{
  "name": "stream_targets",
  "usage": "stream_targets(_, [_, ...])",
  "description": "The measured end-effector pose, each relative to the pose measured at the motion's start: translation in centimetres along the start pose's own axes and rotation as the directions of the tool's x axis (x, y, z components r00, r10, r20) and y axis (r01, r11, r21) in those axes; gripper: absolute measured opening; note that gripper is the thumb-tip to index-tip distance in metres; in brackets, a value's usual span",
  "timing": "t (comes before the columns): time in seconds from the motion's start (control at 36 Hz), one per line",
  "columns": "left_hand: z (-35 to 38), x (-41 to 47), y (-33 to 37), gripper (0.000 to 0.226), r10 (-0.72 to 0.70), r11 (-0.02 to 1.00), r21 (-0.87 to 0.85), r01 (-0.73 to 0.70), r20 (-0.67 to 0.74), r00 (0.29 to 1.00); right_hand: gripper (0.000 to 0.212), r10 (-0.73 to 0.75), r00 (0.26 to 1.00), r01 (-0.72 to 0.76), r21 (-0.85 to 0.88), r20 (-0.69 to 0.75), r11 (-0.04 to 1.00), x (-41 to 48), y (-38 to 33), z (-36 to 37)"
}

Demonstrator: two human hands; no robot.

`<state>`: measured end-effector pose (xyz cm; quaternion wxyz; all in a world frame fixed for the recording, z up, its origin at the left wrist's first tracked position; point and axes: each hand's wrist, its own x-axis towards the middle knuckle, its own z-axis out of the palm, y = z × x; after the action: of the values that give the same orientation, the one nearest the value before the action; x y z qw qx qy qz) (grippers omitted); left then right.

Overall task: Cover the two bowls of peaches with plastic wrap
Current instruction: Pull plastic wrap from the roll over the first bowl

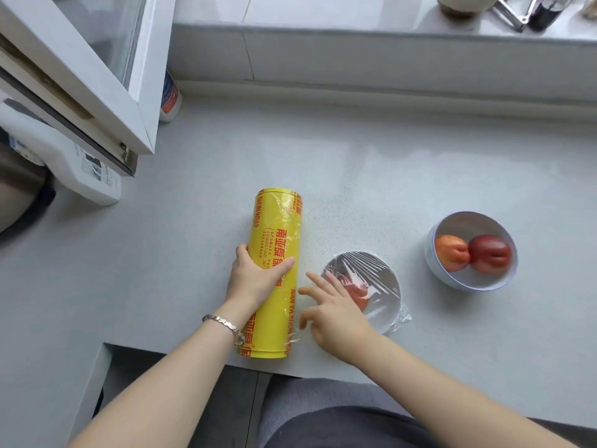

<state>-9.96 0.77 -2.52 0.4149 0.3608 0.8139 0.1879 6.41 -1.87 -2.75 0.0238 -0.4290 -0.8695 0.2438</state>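
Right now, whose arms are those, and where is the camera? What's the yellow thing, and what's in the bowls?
There's no machine here: those are a person's two arms. The one picture comes from a camera worn on their head, looking down, so you see about what they see. The left hand grips a yellow roll of plastic wrap lying on the grey counter. The right hand is open, fingers spread just beside the roll, and I can't see it holding anything. Next to it sits a covered bowl, with wrap stretched over the fruit inside. Farther right, an open bowl holds two peaches and has no wrap yet.
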Motion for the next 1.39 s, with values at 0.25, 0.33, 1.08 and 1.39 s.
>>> stream_targets(0.25, [0.2, 0.1, 0.0, 0.093, -0.010, 1.000, 0.029, 0.010, -0.014, 1.000, 0.052, 0.028, 0.996, -0.041, 0.154, 0.084, 0.987, 0.0, -2.2, 0.5])
stream_targets(0.33, [0.5, 0.0, 0.2, 0.092, -0.006, 0.998, 0.059, 0.008, -0.037, 0.999, 0.026, 0.101, 0.991, -0.112, 0.131, 0.083, 0.985, 0.1, -2.4, 0.6])
stream_targets(1.08, [-4.4, 1.0, 0.8, 0.073, 0.067, 0.988, -0.118, -0.102, -0.272, 0.960, 0.020, -0.027, 0.962, 0.041, 0.047, -0.273, 0.998, -1.7, 1.5, -0.4])
stream_targets(1.39, [-6.6, 2.0, 5.4, 0.088, 0.235, 0.947, -0.126, -0.295, -0.351, 0.906, 0.013, 0.368, 0.904, -0.428, 0.477, 0.219, 0.767, 0.4, 1.2, -6.4])
